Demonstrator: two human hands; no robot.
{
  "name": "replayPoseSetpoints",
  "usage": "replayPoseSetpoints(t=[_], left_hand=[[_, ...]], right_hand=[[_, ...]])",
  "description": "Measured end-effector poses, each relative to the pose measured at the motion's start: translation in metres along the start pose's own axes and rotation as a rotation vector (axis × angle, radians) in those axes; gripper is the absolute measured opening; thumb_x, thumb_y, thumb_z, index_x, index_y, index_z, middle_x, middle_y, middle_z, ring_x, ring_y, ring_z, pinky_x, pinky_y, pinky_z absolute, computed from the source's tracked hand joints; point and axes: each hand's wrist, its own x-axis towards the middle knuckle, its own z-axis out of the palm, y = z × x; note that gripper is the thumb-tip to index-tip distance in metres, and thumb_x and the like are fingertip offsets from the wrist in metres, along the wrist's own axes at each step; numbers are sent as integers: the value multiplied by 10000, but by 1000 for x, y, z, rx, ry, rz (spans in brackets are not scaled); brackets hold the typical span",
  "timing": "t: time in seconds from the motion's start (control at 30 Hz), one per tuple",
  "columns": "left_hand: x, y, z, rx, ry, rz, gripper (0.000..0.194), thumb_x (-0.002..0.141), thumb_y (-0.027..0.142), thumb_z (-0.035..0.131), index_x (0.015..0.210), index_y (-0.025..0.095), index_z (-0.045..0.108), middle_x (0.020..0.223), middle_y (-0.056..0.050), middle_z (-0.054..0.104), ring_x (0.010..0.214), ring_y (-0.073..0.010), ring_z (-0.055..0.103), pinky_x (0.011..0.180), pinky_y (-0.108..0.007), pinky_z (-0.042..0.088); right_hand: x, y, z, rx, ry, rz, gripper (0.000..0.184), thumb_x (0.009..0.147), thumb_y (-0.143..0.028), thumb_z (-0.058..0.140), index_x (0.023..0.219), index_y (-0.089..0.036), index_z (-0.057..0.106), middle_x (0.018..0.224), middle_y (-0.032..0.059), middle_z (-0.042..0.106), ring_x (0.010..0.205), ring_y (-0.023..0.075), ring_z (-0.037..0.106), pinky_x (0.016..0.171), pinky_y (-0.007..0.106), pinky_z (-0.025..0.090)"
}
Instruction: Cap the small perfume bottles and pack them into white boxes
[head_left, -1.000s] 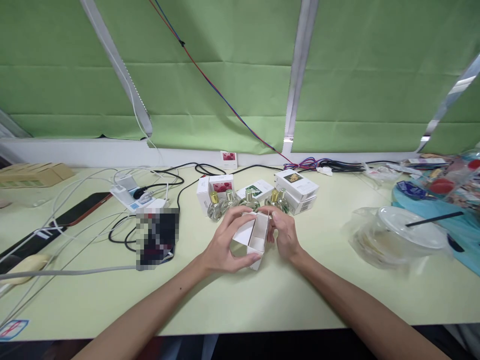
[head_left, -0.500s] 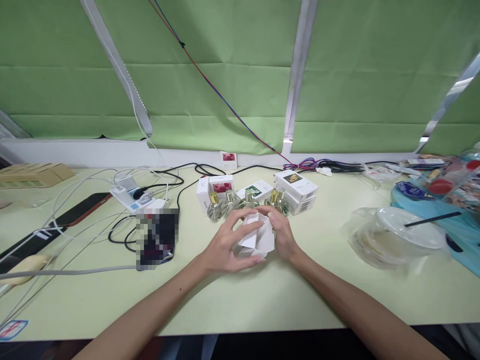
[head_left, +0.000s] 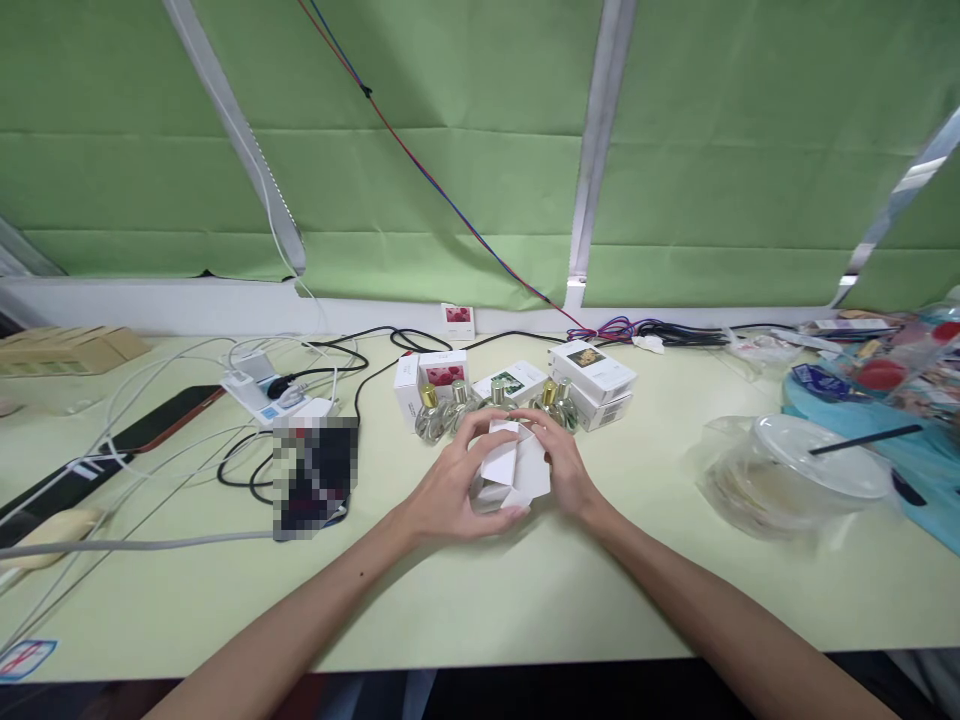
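Observation:
Between both hands is a small white cardboard box with its flaps folded outward. My left hand grips it from the left, thumb at the near edge and fingers over the far side. My right hand holds the box's right side, its fingertips at the far flap. Just beyond stand several glass perfume bottles, among them a gold-capped one and a silver-capped one. Behind these are a white box with a red picture, one with a green picture and stacked white boxes.
To the left lie a power strip, tangled cables and a dark pixelated device. A lidded plastic bowl in a clear bag stands on the right, beside a blue bag. A brown carton sits at the far left.
The box has been turned in the hands, and its right flap now lies folded outward. My right hand has shifted slightly along the flap; the bottles have stayed put.

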Motion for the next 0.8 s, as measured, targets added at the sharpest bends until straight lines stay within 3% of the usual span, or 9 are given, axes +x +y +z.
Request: replayPoseSetpoints(t=[0.23, 0.43, 0.8], left_hand=[[3, 2, -3, 5, 12, -28, 814, 720, 387, 805, 1407, 263, 387, 1294, -144, 432, 1248, -332, 511, 1021, -519, 499], [2, 2, -2, 4, -70, -99, 809, 720, 421, 810, 1406, 266, 409, 1322, -138, 419, 1255, -317, 506, 1023, -482, 503], [10, 16, -8, -23, -230, -280, 625, 784, 408, 744, 1315, 247, 457, 1269, -82, 596, 1056, -253, 637, 877, -375, 534]], right_hand=[[0, 0, 0, 1, -31, 29, 389, 996, -398, 380, 1236, -228, 634, 1030, 46, 716, 907, 233, 639, 804, 345, 463], [0, -2, 1, 3, -80, 7, 354, 998, -353, 389, 1222, -226, 632, 1256, 54, 678, 1120, 242, 618, 913, 344, 446], [2, -2, 1, -98, -120, 32, 321, 995, -305, 381, 1163, -213, 638, 1208, 42, 693, 1122, 227, 613, 933, 327, 441]])
